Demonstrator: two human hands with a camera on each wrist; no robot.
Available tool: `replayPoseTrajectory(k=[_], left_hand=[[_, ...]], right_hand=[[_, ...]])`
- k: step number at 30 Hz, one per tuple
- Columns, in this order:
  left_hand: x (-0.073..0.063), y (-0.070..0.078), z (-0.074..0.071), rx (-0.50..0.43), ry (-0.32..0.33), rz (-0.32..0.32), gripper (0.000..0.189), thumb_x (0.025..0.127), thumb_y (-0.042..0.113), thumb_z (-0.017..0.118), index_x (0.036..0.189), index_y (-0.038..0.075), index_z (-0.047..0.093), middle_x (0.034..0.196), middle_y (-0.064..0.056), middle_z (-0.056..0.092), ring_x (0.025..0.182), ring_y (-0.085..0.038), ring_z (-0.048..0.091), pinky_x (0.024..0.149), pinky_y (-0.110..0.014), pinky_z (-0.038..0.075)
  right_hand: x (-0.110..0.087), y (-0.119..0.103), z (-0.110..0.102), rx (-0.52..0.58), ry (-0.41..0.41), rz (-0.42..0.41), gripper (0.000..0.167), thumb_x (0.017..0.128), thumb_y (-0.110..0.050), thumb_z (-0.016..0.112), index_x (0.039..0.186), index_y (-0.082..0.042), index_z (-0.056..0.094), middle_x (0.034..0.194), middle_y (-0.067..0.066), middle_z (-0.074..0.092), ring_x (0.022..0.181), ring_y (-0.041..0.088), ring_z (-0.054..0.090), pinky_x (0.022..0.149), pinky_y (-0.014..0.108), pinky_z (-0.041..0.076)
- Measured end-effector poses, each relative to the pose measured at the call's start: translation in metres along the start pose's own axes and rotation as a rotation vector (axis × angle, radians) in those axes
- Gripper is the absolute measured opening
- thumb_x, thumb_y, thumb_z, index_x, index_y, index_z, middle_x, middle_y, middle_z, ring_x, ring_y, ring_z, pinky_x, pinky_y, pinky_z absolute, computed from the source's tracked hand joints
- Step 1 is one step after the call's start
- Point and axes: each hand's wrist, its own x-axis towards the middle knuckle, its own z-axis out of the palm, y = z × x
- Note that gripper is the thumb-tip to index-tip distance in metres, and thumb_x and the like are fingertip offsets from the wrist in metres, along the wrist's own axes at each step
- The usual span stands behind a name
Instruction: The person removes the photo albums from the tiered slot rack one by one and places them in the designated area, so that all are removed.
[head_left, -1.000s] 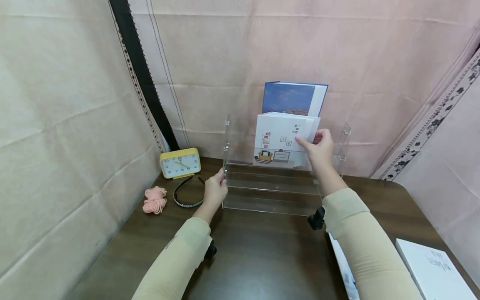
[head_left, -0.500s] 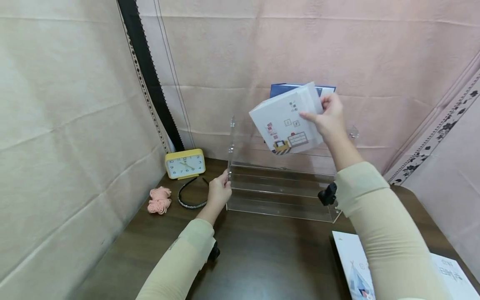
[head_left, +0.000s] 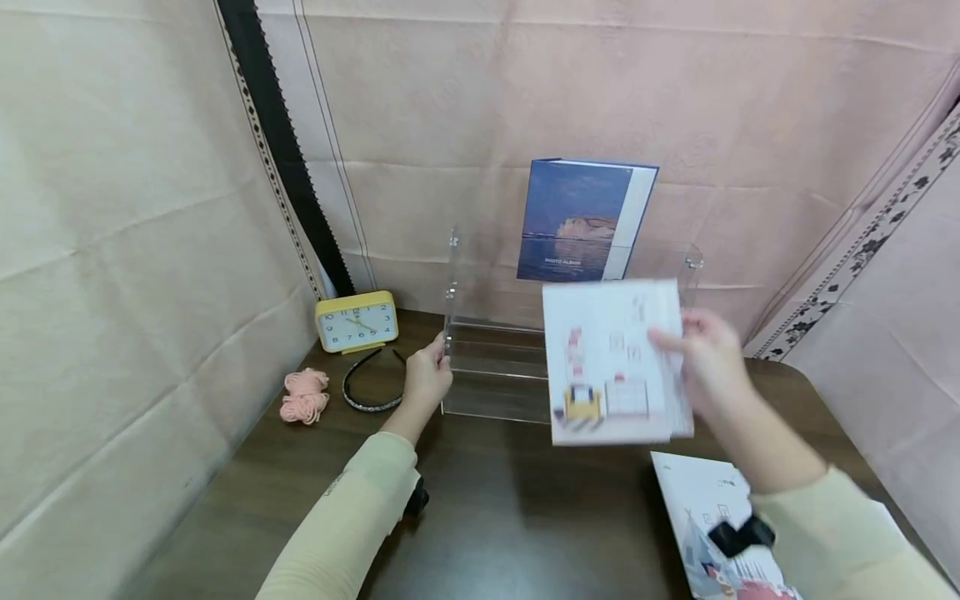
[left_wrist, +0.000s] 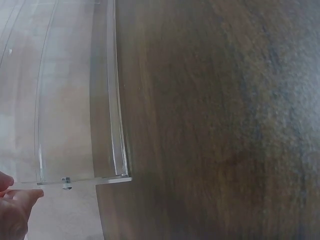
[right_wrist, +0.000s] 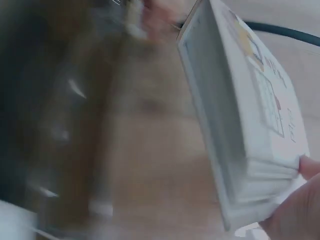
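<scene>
White book (head_left: pixel 603 367) | lowered (album (head_left: pixel 561 221) uncovered) | right fingers (head_left: pixel 667 340) pinch it; left fingers (head_left: pixel 437 347) grip rack (head_left: pixel 495 374)

"PHOTO ALBUM" stood in white letters on the blue album (head_left: pixel 573 204), hour numbers including 10, 2 and 4 ringed the yellow clock (head_left: pixel 357 322) left of the album, blurred characters marked the white book (head_left: pixel 603 312) before the album.

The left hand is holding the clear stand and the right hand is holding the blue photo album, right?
Not quite: the right hand is holding a white book, not the blue photo album, which no hand is touching. The head view shows this. The left hand is indeed holding the clear stand.
</scene>
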Motion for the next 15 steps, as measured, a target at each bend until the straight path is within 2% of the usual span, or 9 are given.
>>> replayPoseTrajectory(k=[4,7,9,12,15], left_hand=[[0.001,0.000,0.000,0.023,-0.001,-0.004,0.043,0.086,-0.005,0.058,0.128,0.002,0.057,0.105,-0.018,0.067,0.096,-0.030,0.063,0.081,-0.042,0.052],[0.000,-0.001,0.000,0.023,0.005,-0.015,0.044,0.086,-0.005,0.058,0.129,0.002,0.056,0.104,-0.017,0.067,0.094,-0.029,0.064,0.082,-0.042,0.052],[-0.001,-0.001,-0.001,0.013,0.001,-0.025,0.044,0.086,-0.005,0.057,0.129,0.002,0.056,0.104,-0.017,0.067,0.094,-0.028,0.064,0.082,-0.042,0.052],[-0.001,-0.001,0.000,-0.005,-0.013,-0.031,0.044,0.087,-0.004,0.057,0.130,0.003,0.055,0.106,-0.017,0.066,0.096,-0.027,0.063,0.081,-0.040,0.052],[-0.002,-0.003,-0.001,-0.019,-0.019,-0.035,0.043,0.088,-0.004,0.056,0.130,0.003,0.055,0.109,-0.018,0.065,0.098,-0.028,0.063,0.080,-0.040,0.053]], right_hand=[[-0.025,0.073,-0.009,-0.045,0.011,0.195,0.043,0.081,0.002,0.067,0.116,0.004,0.042,0.093,0.003,0.060,0.077,0.015,0.063,0.071,0.032,0.055],[-0.036,0.119,-0.010,-0.146,0.048,0.274,0.051,0.081,-0.001,0.068,0.121,0.009,0.038,0.097,0.009,0.058,0.079,0.017,0.061,0.069,0.030,0.053],[-0.041,0.141,-0.010,-0.225,0.066,0.303,0.056,0.082,-0.005,0.069,0.124,0.012,0.036,0.104,0.015,0.054,0.085,0.020,0.058,0.071,0.028,0.051],[-0.042,0.163,-0.012,-0.349,0.075,0.302,0.059,0.085,-0.012,0.067,0.125,0.014,0.033,0.111,0.023,0.048,0.091,0.026,0.055,0.075,0.029,0.048],[-0.041,0.178,-0.012,-0.497,0.061,0.263,0.056,0.089,-0.018,0.064,0.123,0.014,0.034,0.110,0.027,0.049,0.094,0.030,0.054,0.080,0.037,0.047]])
